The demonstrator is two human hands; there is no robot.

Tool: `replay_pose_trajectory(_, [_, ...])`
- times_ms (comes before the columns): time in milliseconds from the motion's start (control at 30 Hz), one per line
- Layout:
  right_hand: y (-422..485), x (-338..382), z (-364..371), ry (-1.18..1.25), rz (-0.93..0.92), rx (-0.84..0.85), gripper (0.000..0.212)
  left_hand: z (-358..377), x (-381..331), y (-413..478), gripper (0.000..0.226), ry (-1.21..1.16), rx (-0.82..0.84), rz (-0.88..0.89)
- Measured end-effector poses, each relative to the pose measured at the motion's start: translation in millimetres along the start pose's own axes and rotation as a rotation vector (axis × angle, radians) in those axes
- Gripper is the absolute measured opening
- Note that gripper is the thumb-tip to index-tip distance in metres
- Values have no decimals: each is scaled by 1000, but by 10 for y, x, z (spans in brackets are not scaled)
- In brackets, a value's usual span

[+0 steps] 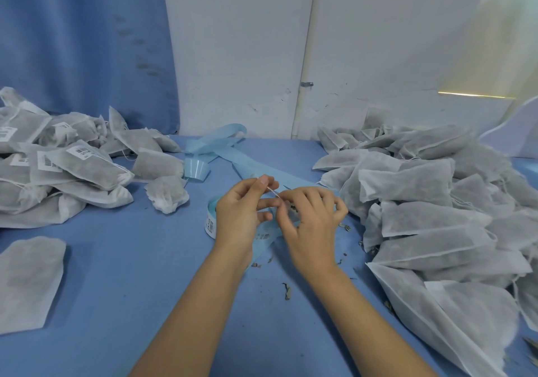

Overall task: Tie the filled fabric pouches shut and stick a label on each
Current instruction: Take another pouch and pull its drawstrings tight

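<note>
Soft, cool, even light fills the scene and gives the white wall (233,56) and the blue table cloth (116,274) a bluish cast. Shadows are faint and diffuse, with only a slight darkening under the left pouch heap (72,167) and the right pouch heap (422,202). At upper right a warmer, brighter patch washes over the wall, with a thin yellow glare line (474,94) below it. The wide lens bows the vertical pipe (297,108) and the curtain (72,41). Motion blur smears the right hand (311,219) and the string (273,193) it pinches with the left hand (241,210). Pouches at the frame edges look soft.
</note>
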State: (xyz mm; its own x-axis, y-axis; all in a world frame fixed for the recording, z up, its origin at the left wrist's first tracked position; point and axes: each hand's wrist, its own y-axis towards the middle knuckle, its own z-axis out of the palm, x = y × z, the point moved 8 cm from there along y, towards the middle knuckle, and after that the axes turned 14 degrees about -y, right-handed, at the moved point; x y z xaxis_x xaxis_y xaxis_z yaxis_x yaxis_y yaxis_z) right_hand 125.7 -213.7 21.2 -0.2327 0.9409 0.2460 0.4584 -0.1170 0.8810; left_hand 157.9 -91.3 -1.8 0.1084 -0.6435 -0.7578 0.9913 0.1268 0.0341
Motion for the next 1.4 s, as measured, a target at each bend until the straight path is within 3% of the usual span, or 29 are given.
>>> replay_pose_trajectory(133, [5,-3,-18,-9,-20,9,20,75,7,-9,16,-128,69,-4])
replay_pose_trajectory(333, [-30,-100,28,24,8,95,20,-91,-156,115,25,-86,-32,186])
replay_pose_trajectory(533, [-106,-120,177,236,87,227,10,-215,-100,157,24,-69,-105,175])
replay_pose_trajectory(633, [-105,-139,178,330,139,212,7,-231,-32,153,20,27,-123,82])
replay_pose_trajectory(733, [-74,-200,151,364,199,168,6,-303,-11,152,37,250,-189,5])
replay_pose_trajectory(800, [-63,-224,149,382,214,156,8,-346,-78,129,45,392,-250,57])
replay_pose_trajectory(867, [-64,-218,161,397,209,161,9,-349,-157,74,42,381,-298,168])
replay_pose_trajectory(967, [-77,-186,184,382,168,179,11,-155,-187,3,32,286,-163,283])
replay_pose_trajectory(1067, [-85,-173,204,358,123,202,12,43,-78,-8,14,378,-3,247])
replay_pose_trajectory(1167, [-80,-182,209,339,110,216,17,41,86,19,12,599,37,180])
replay_pose_trajectory(1233, [-58,-191,199,320,105,203,23,50,79,8,13,743,50,230])
replay_pose_trajectory(1333, [-46,-214,194,335,131,205,31,111,50,-16,18,809,72,268])
replay_pose_trajectory(1400, [-58,-217,206,405,187,235,37,119,113,8,15,797,80,197])
